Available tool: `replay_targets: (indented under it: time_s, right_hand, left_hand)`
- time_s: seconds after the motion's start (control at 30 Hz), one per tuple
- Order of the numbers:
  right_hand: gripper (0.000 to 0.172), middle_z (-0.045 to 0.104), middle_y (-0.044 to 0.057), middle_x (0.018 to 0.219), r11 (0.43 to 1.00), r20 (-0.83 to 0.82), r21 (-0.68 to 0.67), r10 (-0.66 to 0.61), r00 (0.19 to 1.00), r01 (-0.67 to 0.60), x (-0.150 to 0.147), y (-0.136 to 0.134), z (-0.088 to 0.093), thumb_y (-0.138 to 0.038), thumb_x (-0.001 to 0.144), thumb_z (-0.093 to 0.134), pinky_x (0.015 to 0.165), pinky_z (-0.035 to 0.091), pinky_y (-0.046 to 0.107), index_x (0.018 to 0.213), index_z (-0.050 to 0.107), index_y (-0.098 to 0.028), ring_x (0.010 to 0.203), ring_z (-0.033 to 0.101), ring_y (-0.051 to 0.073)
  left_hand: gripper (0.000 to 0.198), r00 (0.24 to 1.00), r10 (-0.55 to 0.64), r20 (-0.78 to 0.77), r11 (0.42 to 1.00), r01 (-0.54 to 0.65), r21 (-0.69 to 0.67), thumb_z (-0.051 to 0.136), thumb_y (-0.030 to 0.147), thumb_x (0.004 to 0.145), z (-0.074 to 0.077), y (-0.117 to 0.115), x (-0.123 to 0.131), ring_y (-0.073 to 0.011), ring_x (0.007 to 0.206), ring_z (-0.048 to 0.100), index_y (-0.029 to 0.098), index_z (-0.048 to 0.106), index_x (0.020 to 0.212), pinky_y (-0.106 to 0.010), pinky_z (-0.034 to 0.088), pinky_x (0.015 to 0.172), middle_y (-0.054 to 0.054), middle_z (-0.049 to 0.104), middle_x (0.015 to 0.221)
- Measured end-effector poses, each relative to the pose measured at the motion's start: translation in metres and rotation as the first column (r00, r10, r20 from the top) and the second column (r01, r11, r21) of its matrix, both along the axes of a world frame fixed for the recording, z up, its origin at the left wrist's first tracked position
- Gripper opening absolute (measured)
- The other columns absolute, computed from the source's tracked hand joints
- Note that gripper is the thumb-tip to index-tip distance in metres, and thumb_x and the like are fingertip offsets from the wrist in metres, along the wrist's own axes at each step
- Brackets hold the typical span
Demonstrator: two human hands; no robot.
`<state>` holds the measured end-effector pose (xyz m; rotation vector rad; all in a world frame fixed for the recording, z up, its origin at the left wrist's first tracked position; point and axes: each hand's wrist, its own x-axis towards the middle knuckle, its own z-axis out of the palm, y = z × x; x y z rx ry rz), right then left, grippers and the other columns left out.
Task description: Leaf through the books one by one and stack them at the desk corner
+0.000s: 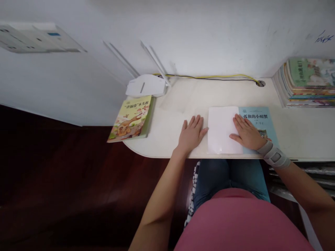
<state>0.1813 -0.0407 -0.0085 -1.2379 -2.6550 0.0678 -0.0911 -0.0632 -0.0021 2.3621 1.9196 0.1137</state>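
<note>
A thin book [270, 120] with a light blue cover lies on the white desk in front of me. Its left part is a blank white page or sheet [223, 130]. Flat across the line between white and blue rests my right hand [247, 132], fingers stretched out; it covers part of the cover picture. A grey strap goes round that wrist. My left hand [192, 134] is spread flat on the desktop just left of the white sheet, its thumb close to the sheet's edge. Neither hand grips anything.
At the desk's left end a yellow-green book [131, 118] juts over the rounded edge, by a white router [146, 86] with antennas. Cables [209, 77] run along the wall to a desk hole [260, 83]. Several books stand stacked [311, 82] at the right.
</note>
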Motion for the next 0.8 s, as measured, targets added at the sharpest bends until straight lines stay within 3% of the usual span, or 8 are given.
replay_targets:
  time_s: [0.17,0.43,0.57,0.8]
  right_hand:
    - [0.079,0.032,0.025,0.150,0.999,0.006,0.013,-0.038,0.999,0.038,-0.003,0.000,-0.001,-0.059,0.095,0.017,0.115,0.024,0.048,0.143,0.033,0.002,0.143,0.025,0.030]
    - [0.071,0.030,0.022,0.152,0.998,0.015,0.022,-0.063,0.998,0.062,-0.006,-0.001,-0.003,-0.051,0.096,0.027,0.114,0.025,0.050,0.147,0.026,-0.002,0.143,0.025,0.030]
    - [0.071,0.031,0.023,0.151,0.998,0.013,0.041,-0.052,0.999,0.051,-0.006,-0.002,-0.003,-0.051,0.096,0.026,0.114,0.025,0.050,0.147,0.027,-0.001,0.142,0.026,0.031]
    - [0.071,0.033,0.024,0.150,0.997,0.007,0.060,-0.047,0.999,0.046,-0.006,-0.003,-0.005,-0.052,0.096,0.026,0.114,0.025,0.051,0.145,0.030,0.000,0.142,0.027,0.032]
  left_hand:
    - [0.064,1.000,-0.008,0.023,1.000,0.008,0.008,0.015,0.051,0.098,-0.001,-0.001,-0.002,-0.0253,0.144,0.023,0.014,0.029,0.148,-0.050,0.019,0.116,-0.011,0.030,0.154]
    - [0.061,0.998,-0.023,0.065,0.999,0.022,0.024,0.020,0.048,0.098,-0.001,0.000,-0.002,-0.0273,0.143,0.026,0.013,0.032,0.146,-0.052,0.022,0.115,-0.014,0.033,0.153]
    - [0.056,0.988,-0.024,0.154,0.999,0.019,0.035,0.025,0.040,0.099,-0.003,-0.003,-0.017,-0.0243,0.140,0.033,0.007,0.038,0.142,-0.045,0.028,0.114,-0.018,0.039,0.149]
    - [0.042,0.960,-0.162,0.229,0.985,0.146,0.087,0.034,0.033,0.096,-0.004,-0.016,-0.045,-0.0231,0.138,0.038,0.017,0.058,0.127,-0.048,0.035,0.111,-0.011,0.050,0.142]
